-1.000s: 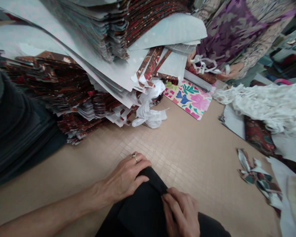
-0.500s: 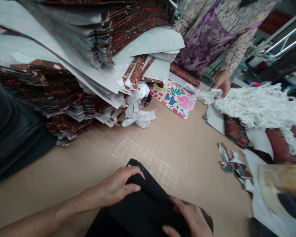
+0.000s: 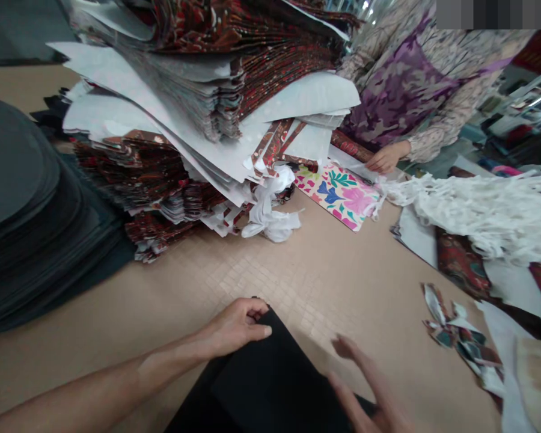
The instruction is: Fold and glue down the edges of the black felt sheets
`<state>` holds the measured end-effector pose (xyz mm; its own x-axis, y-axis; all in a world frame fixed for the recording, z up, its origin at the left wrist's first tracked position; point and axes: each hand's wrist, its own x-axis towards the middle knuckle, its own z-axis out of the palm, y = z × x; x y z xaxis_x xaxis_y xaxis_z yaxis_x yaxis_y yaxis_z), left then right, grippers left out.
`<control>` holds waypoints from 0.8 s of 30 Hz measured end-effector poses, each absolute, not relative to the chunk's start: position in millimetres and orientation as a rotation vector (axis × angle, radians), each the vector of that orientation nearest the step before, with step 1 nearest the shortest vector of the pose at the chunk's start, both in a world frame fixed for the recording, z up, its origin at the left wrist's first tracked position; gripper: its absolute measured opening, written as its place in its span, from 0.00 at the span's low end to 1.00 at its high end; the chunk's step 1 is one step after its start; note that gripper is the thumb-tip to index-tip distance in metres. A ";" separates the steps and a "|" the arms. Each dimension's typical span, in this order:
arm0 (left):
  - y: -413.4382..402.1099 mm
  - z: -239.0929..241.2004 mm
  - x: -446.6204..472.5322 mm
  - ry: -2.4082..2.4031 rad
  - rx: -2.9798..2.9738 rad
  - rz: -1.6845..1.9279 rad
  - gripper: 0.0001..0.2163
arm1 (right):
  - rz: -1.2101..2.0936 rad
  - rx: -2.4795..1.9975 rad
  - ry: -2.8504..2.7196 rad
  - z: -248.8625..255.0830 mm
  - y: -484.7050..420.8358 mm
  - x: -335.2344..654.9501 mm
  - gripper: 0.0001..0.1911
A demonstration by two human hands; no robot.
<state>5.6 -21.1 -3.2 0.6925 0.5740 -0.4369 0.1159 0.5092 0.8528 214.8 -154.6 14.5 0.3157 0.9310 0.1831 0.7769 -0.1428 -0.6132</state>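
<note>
My left hand (image 3: 234,328) pinches the far corner of the flat black fabric piece (image 3: 270,385) on the tan bench (image 3: 342,282). My right hand (image 3: 369,385) hovers open just beside it, blurred. Smoothing step, I judge; next needs right palm flat.

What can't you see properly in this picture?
- Right hand: blurred, cut off by the bottom edge; its grip is unclear.
- Black sheet: lower part runs out of frame.
- Co-worker's hand: what it touches is too small to tell.
</note>
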 end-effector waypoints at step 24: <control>-12.3 -12.7 -0.8 0.903 1.051 0.256 0.10 | 0.476 -1.566 -1.685 -19.4 -97.4 156.2 0.10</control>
<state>-0.8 -12.3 -12.7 0.6275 0.5804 -0.5190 0.2221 0.5055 0.8338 156.2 -97.4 -19.4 0.0542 0.9582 0.2809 0.6696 0.1738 -0.7221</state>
